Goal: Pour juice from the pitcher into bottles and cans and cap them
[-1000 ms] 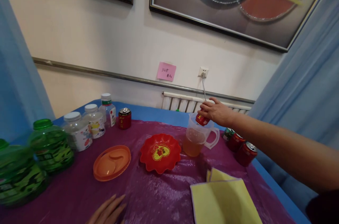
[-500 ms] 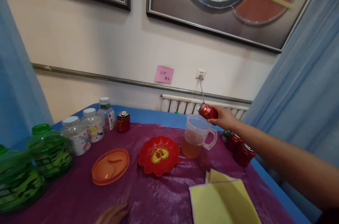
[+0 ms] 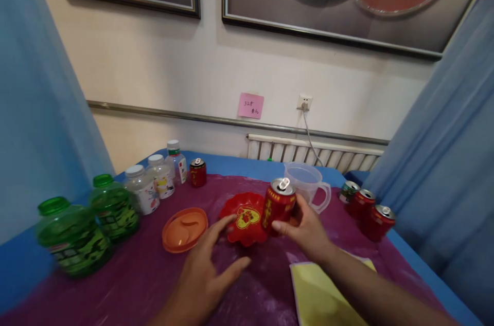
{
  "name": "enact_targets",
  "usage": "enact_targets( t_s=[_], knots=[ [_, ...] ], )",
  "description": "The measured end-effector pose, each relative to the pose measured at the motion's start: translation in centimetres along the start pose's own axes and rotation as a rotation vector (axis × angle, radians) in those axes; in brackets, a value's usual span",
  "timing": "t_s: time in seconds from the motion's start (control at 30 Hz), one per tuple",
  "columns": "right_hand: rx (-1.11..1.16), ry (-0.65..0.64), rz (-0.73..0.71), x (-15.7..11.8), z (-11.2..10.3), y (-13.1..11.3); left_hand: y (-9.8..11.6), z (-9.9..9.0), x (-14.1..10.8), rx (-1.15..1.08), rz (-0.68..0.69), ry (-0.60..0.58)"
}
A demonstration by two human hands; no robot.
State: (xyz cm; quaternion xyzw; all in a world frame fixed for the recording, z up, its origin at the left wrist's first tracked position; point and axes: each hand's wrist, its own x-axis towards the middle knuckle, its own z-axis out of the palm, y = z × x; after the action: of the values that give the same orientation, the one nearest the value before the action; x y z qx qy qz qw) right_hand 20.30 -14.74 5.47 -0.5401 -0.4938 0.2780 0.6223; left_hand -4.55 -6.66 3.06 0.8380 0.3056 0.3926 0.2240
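A red drink can (image 3: 278, 207) is upright in my right hand (image 3: 309, 228), its opened top facing up. It is held over the table, in front of a clear plastic measuring jug (image 3: 304, 174) and partly covering it. My left hand (image 3: 208, 269) holds nothing; its fingers and thumb are spread to the left of the can. Behind the hands lies a scalloped red plate (image 3: 233, 205) with a yellow heart print, partly covered by the can. The lower part of the jug is hidden by the can and my right hand.
An orange lid-like dish (image 3: 185, 231) lies left of the plate. Green jugs (image 3: 77, 241), white-capped clear bottles (image 3: 143, 192) and another red can (image 3: 198, 173) line the left side. At right stand a green can (image 3: 349, 191) and red cans (image 3: 378, 223). Yellow cloths (image 3: 324, 290) lie in front.
My right hand has brought the can from its tilt over the jug down and nearer, now upright. My left hand has risen from the table's front edge towards the can, and the view has shifted left.
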Motion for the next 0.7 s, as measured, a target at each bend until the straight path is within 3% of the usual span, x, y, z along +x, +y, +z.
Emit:
enact_targets(
  t_s=[0.13,0.3,0.4,0.53,0.6,0.7],
  knots=[
    [0.025,-0.045,0.039,-3.6,4.1,2.1,3.4,1.4,1.6,-0.168,-0.115,-0.095],
    [-0.024,-0.095,0.052,-5.3,4.9,4.0,3.7,2.0,1.4,-0.229,-0.164,-0.144],
    [-0.094,-0.043,0.043,-6.7,3.5,4.8,0.9,0.5,3.9,-0.155,-0.256,-0.078],
    [-0.213,0.037,-0.013,-9.6,0.1,6.4,-6.0,-2.9,10.4,0.181,-0.411,0.152],
    [-0.241,0.082,-0.006,-11.3,-1.4,7.5,-9.4,-4.3,13.3,0.326,-0.477,0.178],
    [-0.254,0.279,0.050,-13.7,-2.8,9.0,-13.2,-4.9,15.6,0.403,-0.522,0.183]
  ],
)
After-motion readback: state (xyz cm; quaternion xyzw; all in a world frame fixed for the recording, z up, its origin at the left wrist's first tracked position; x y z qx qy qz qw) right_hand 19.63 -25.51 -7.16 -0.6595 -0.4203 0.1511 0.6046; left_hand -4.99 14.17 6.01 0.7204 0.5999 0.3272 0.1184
